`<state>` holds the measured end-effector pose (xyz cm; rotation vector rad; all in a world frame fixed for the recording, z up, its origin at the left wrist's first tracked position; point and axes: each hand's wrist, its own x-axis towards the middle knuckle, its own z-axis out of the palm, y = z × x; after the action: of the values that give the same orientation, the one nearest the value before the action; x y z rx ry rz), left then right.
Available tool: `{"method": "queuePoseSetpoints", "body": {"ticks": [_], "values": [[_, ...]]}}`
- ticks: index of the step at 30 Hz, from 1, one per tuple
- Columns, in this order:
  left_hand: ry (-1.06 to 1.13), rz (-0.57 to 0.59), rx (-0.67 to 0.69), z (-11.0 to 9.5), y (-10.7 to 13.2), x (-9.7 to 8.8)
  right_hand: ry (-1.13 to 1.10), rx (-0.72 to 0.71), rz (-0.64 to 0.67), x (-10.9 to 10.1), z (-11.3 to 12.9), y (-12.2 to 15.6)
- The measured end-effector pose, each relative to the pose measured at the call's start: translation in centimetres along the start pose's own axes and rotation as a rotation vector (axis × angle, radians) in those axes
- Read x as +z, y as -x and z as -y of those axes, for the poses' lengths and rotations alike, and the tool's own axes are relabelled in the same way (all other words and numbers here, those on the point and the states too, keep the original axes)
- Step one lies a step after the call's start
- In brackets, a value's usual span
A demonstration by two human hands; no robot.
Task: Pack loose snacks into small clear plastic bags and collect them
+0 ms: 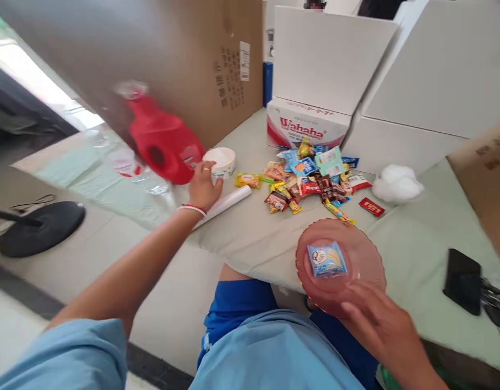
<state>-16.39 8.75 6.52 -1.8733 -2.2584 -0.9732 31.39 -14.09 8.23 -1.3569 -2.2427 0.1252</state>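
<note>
My left hand point(206, 187) reaches to the near left side of a white paper bowl point(221, 160), with its fingers apart at the rim. Whether they press on the bowl is hard to see. Just left of this hand, a red jug-like bottle point(164, 141) leans in view. Over the near right rim of a pinkish ribbed plate point(361, 244), my right hand point(382, 322) is spread with fingers stretched out and slightly blurred. On the plate lies one blue-and-white wrapped snack point(326, 260). Behind the plate is a heap of small wrapped snacks and candies point(310, 176).
A clear roll point(227, 205) and a yellow packet point(248, 180) lie near the bowl. Behind stand a Wahaha carton point(306, 124), white boxes point(412, 141) and a large cardboard box point(209, 65). White fluff point(398, 184) and a black phone-like object point(463, 281) lie at right.
</note>
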Motion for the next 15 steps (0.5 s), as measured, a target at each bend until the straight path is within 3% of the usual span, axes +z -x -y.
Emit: {"method": "queuePoseSetpoints", "body": {"ticks": [4, 9, 11, 13, 15], "values": [[-0.153, 0.182, -0.078, 0.6, -5.1, 2.9, 0.123, 0.092, 0.152, 1.8, 2.3, 1.8], [-0.161, 0.211, -0.128, 0.2, -6.8, 4.2, 0.174, 0.142, 0.21, 2.0, 3.4, 2.1], [-0.147, 0.151, -0.115, -0.4, -6.3, 3.9, 0.205, 0.149, 0.209, 2.2, 3.4, 2.2], [-0.115, 0.001, -0.059, -1.5, -5.2, 3.0, 0.203, 0.161, 0.163, 2.3, 2.9, 2.4], [-0.063, -0.098, 0.059, -3.0, -3.4, 1.6, 0.157, 0.171, 0.09, 2.1, 1.9, 2.7]]}}
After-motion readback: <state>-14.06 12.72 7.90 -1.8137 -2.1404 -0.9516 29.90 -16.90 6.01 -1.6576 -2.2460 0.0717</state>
